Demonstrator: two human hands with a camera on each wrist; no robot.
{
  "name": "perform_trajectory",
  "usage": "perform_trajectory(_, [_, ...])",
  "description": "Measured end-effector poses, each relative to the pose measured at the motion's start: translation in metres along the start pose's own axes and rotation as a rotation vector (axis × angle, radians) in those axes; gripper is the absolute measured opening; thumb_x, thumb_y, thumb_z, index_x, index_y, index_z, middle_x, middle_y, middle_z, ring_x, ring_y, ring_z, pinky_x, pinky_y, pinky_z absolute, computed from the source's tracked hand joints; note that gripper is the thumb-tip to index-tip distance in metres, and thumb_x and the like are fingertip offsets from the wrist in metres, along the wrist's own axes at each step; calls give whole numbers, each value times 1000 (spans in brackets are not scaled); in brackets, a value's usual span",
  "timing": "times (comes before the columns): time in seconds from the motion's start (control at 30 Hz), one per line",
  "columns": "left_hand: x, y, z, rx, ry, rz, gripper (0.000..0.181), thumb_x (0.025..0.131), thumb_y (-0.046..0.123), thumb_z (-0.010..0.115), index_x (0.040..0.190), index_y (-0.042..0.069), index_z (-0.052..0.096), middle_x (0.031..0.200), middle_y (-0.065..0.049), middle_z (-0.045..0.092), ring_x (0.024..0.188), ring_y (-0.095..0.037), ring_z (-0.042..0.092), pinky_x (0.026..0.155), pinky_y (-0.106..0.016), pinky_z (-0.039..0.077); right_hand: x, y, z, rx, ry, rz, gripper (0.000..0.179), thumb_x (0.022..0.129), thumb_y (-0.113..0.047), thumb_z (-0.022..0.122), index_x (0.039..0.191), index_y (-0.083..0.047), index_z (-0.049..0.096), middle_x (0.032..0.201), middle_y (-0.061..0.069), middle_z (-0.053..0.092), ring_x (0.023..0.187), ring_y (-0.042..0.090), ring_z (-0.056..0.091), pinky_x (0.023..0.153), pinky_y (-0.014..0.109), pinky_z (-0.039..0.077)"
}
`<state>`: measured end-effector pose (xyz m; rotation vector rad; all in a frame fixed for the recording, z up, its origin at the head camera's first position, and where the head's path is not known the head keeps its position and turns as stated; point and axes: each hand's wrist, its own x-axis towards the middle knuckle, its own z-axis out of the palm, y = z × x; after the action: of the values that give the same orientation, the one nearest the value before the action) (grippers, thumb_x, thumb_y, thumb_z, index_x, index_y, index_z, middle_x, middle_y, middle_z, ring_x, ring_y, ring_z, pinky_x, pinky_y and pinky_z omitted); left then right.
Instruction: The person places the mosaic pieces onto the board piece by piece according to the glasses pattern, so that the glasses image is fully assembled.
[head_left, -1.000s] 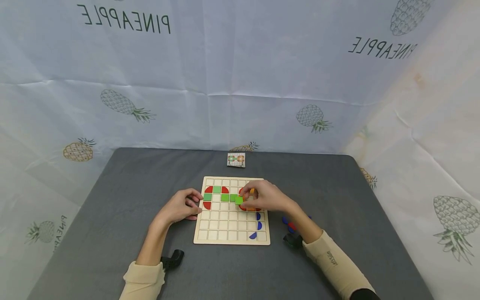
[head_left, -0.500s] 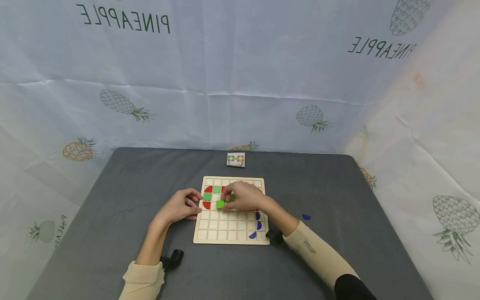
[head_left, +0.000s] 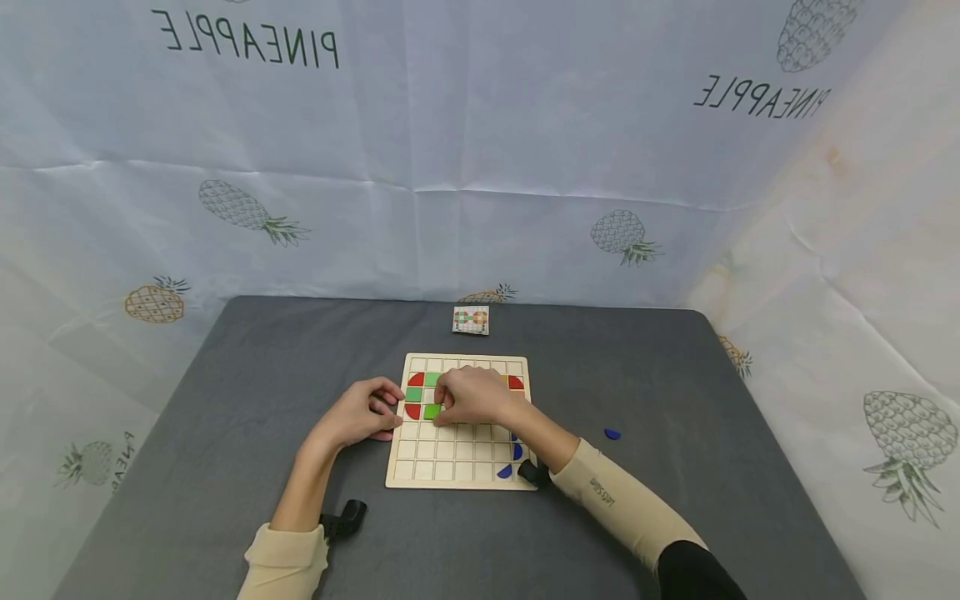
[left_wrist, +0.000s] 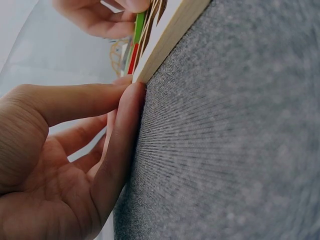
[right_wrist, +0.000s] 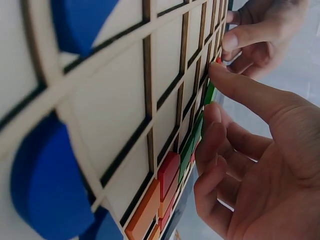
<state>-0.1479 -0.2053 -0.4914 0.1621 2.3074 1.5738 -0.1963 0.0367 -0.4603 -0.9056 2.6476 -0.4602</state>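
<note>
A square wooden grid board (head_left: 442, 476) lies on the table in the head view, with red, green, orange and blue flat tiles set in its cells. My left hand (head_left: 365, 410) holds the board's left edge between thumb and forefinger, seen close up in the left wrist view. My right hand (head_left: 474, 396) reaches across the board and pinches a green square tile (head_left: 431, 412) at a cell beside a red quarter-round tile (head_left: 412, 411). In the right wrist view, thumb and forefinger meet on the green tile (right_wrist: 209, 93). The right hand hides part of the middle rows.
A small pattern card (head_left: 471, 320) sits behind the board. One blue half-round tile (head_left: 612, 434) lies on the grey table (head_left: 630, 367) to the right; more blue ones (head_left: 517, 451) sit on the board's right side. A printed curtain (head_left: 450, 233) hangs behind.
My right hand has moved left across the board, bringing the green tile from near the orange tiles down to a cell on the left. The left hand stays at the edge.
</note>
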Motion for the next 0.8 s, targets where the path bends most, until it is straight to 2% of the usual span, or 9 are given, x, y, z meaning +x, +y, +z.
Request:
perform_trajectory(0.3, [0,-1,-2,5,-3,14,38,94,-3,78,128,-8,62,100,-15,61,80,-19,65,67,-37,68,2,-2,0,34,-8,-13,29,90,-35,91,112,-21,79,97,-13,77,82,2,65,66,23,51])
perform_trajectory(0.53, [-1,-1,-1,10,9,13,38,93,-3,79,127,-8,63,103,-16,59,80,-19,64,66,-37,68,-5,-1,-5,102,-11,-52,28,92,-30,88,116,-19,79,103,-10,81,93,6,72,73,25,55])
perform_trajectory(0.63, [-1,0,0,10,10,10,37,93,-2,79,126,-8,63,105,-18,59,80,-19,65,67,-36,68,-11,6,-7,161,-15,-64,27,94,-30,86,116,-18,79,103,-9,81,92,6,71,75,25,55])
perform_trajectory(0.8, [0,-1,1,12,10,10,36,93,-2,79,126,-7,64,106,-19,59,80,-20,65,67,-36,68,-27,21,-15,241,2,-87,28,94,-28,86,117,-15,79,102,-7,79,79,6,66,71,23,52])
